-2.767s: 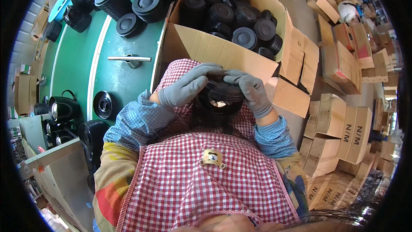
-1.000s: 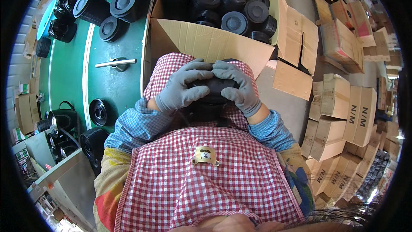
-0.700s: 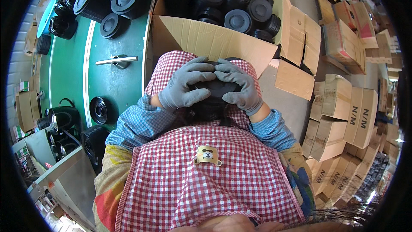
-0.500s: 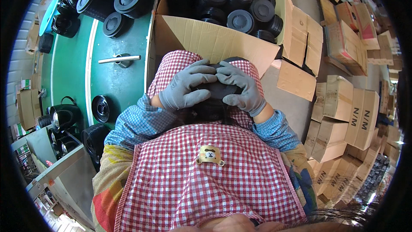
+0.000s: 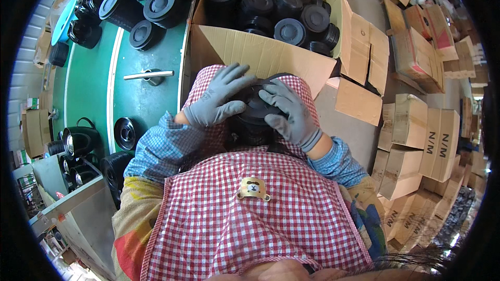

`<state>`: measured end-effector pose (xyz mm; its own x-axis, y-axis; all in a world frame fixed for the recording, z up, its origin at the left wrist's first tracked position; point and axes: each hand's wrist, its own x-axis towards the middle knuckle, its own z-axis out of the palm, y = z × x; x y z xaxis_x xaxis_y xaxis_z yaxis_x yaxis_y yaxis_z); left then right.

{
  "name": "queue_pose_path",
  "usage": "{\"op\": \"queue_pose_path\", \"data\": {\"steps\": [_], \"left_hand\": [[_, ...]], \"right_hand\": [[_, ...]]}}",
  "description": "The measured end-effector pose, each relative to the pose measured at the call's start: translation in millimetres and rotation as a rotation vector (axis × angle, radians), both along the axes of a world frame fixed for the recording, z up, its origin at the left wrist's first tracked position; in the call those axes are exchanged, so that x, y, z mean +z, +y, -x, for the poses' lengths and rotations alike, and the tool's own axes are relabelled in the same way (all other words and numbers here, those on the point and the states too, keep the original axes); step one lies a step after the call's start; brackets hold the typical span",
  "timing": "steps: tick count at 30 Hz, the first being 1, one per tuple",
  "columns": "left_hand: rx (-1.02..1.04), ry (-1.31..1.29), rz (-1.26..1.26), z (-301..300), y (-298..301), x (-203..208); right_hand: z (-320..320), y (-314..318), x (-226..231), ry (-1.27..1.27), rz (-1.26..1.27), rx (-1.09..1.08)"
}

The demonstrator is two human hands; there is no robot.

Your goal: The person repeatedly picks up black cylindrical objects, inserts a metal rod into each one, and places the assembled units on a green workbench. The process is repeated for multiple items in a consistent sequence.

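Note:
Between my knees, over the red-and-white checked apron, sits a black round lid (image 5: 256,110) on a dark container whose lower part is mostly hidden. My right hand (image 5: 292,112), in a grey glove, lies along the lid's right side with fingers and thumb curved over its rim. At the left edge of the lid is my left hand (image 5: 219,96), also gloved; its fingers are spread and the thumb points toward the lid. Whether the left thumb touches the rim I cannot tell.
Ahead stands an open carton (image 5: 260,47) holding several black round lids (image 5: 289,32). On the green table (image 5: 88,78) at left are stacked black lids (image 5: 162,8), a metal bar (image 5: 149,75) on a stub, and a black handled pot (image 5: 80,139). Cardboard boxes (image 5: 406,119) are stacked at right.
My left hand has lifted off the lid toward the left and its fingers have spread. More of the lid's top shows. My right hand stays at its right side, turned slightly.

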<state>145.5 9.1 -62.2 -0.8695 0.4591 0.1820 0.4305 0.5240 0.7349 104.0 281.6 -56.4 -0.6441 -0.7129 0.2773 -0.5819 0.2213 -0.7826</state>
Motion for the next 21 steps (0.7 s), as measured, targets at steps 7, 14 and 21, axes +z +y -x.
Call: {"op": "queue_pose_path", "data": {"steps": [7, 14, 21], "left_hand": [[0.035, 0.181, 0.185, -10.4, 37.2, 30.6], [-0.002, 0.175, 0.239, -12.3, 47.9, 53.9], [0.114, 0.097, 0.129, -14.8, 36.1, 43.8]], "right_hand": [[10.0, -12.1, -16.4, -0.098, 0.177, -0.02], [19.2, -4.0, -4.9, -0.068, 0.08, -0.127], [15.0, -0.5, 24.2, -0.117, -0.014, -0.043]]}}
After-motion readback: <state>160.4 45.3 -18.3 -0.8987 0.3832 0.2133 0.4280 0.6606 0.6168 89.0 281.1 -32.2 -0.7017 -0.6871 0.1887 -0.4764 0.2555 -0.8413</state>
